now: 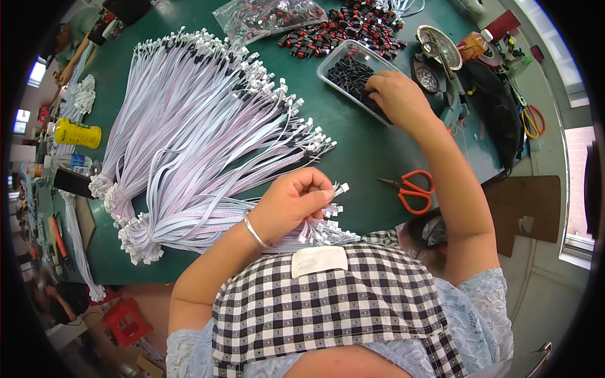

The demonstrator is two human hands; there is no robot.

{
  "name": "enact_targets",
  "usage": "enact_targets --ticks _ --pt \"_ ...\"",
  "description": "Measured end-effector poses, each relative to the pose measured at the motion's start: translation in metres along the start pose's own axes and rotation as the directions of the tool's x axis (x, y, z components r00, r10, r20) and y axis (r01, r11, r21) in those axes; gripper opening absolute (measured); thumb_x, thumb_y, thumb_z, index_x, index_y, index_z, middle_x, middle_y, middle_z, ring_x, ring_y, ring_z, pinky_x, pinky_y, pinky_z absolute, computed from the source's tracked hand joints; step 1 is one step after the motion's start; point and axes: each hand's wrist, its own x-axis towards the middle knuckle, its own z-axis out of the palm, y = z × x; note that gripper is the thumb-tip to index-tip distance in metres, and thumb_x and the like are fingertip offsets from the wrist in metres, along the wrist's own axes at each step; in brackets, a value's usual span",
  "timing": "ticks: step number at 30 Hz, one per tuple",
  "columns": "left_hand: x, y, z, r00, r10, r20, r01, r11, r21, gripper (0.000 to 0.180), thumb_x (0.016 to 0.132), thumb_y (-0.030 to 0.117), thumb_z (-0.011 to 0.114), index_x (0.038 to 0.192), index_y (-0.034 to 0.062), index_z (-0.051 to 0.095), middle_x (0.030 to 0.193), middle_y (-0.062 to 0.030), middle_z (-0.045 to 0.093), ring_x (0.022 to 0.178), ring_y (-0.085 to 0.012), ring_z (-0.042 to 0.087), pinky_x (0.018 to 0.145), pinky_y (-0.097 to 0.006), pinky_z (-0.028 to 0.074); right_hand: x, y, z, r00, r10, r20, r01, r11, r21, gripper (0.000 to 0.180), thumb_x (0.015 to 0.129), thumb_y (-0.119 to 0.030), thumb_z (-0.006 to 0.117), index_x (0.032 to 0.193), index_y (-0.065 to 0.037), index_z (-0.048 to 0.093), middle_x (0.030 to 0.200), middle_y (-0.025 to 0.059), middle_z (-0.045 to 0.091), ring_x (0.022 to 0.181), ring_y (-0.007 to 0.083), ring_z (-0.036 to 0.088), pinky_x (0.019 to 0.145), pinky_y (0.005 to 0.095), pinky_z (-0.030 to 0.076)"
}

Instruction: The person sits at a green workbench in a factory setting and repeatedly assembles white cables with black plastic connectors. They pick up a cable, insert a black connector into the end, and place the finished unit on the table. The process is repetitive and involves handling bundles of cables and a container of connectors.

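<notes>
My left hand is closed in a pinch on a ribbon cable, whose white connector sticks out past the fingertips. Over the right side of a clear plastic box, my right hand dips its bent fingers among small black tube-like pieces. What those fingertips grip, if anything, is hidden. Bundles of white and pinkish ribbon cables fan out to the left, white connectors at both ends. Beneath my left hand lie more cable ends.
Behind the box are a pile of black-and-red parts and a clear bag. Red-handled scissors lie at right, below metal dishes. A yellow bottle stands at left. Another person's arm shows far left.
</notes>
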Motion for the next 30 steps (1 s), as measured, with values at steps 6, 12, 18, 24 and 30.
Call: enact_targets --ticks 6,12,18,24,30 --pt "0.001 0.003 0.004 0.997 -0.044 -0.059 0.042 0.999 -0.033 0.011 0.085 0.008 0.061 0.095 0.0048 0.057 0.071 0.0022 0.054 0.057 -0.0017 0.044 0.05 -0.016 0.037 -0.002 0.002 0.0 0.998 0.01 -0.064 -0.009 1.0 0.013 0.011 0.081 -0.011 0.057 0.088 -0.005 0.062 0.089 0.0101 0.061 0.092 0.0301 0.057 0.08 0.0399 0.047" --pt "0.002 0.002 0.003 0.998 -0.033 -0.055 0.03 0.998 -0.059 0.01 0.085 0.01 0.061 0.093 0.0061 0.057 0.07 0.0035 0.053 0.055 -0.0013 0.043 0.048 -0.015 0.033 -0.01 -0.009 -0.016 0.98 0.021 -0.197 -0.015 0.999 0.036 0.01 0.08 -0.011 0.055 0.084 -0.005 0.062 0.086 0.0119 0.061 0.087 0.0308 0.058 0.076 0.041 0.048" --pt "-0.001 -0.001 0.005 0.994 0.04 -0.097 -0.047 0.996 -0.071 0.008 0.087 0.012 0.06 0.092 0.0078 0.056 0.068 0.0037 0.052 0.052 -0.0013 0.042 0.045 -0.016 0.032 -0.067 -0.059 -0.043 0.935 -0.355 0.021 0.345 0.92 0.187 0.013 0.074 -0.015 0.058 0.084 -0.007 0.059 0.079 0.0093 0.06 0.077 0.0278 0.061 0.07 0.039 0.05" --pt "-0.006 -0.003 0.004 0.999 0.051 -0.012 -0.052 0.997 -0.061 0.009 0.087 0.01 0.059 0.094 0.0047 0.056 0.083 -0.0026 0.063 0.058 -0.0009 0.047 0.049 -0.015 0.036 -0.087 -0.089 -0.021 0.9 -0.427 0.082 0.339 0.806 0.485 0.012 0.073 -0.011 0.06 0.082 -0.003 0.057 0.078 0.0117 0.06 0.074 0.0289 0.061 0.069 0.0384 0.049" --pt "-0.008 -0.005 0.002 0.996 0.088 -0.008 -0.088 0.994 -0.071 0.008 0.088 0.01 0.057 0.094 0.0045 0.056 0.084 -0.0032 0.064 0.06 -0.0014 0.048 0.05 -0.015 0.038 -0.099 -0.105 -0.008 0.98 -0.08 0.184 -0.15 0.319 0.936 0.01 0.081 -0.001 0.057 0.091 -0.001 0.059 0.078 0.0071 0.062 0.07 0.0143 0.06 0.063 0.0274 0.049"
